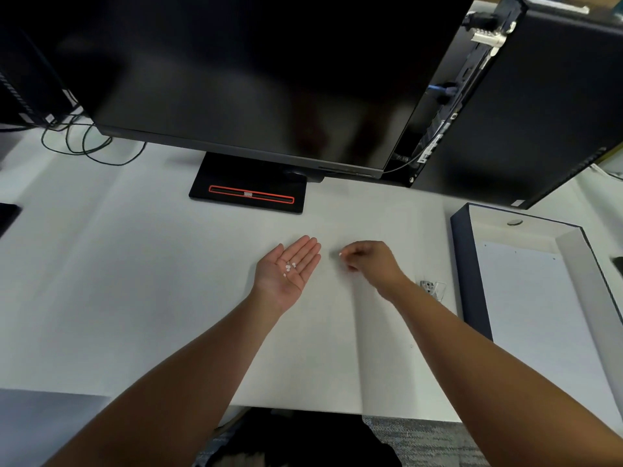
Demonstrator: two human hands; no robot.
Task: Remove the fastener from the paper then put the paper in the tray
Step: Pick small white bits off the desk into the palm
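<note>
My left hand (286,267) lies palm up on the white desk, fingers stretched out, with several tiny white bits (289,267) resting in the palm. Just to its right, my right hand (367,261) hovers with fingers curled, pinching one small white bit (340,254) at the fingertips. A small clear and metal fastener (433,288) lies on the desk by my right wrist, beside the tray. The dark blue tray (472,281) sits at the right, and a white sheet of paper (532,315) with small holes along its far edge lies flat inside it.
A large black monitor (253,72) on a black stand (249,187) hangs over the back of the desk. A black computer tower (539,96) stands at the back right, behind the tray. Dark cables (84,143) loop at the back left.
</note>
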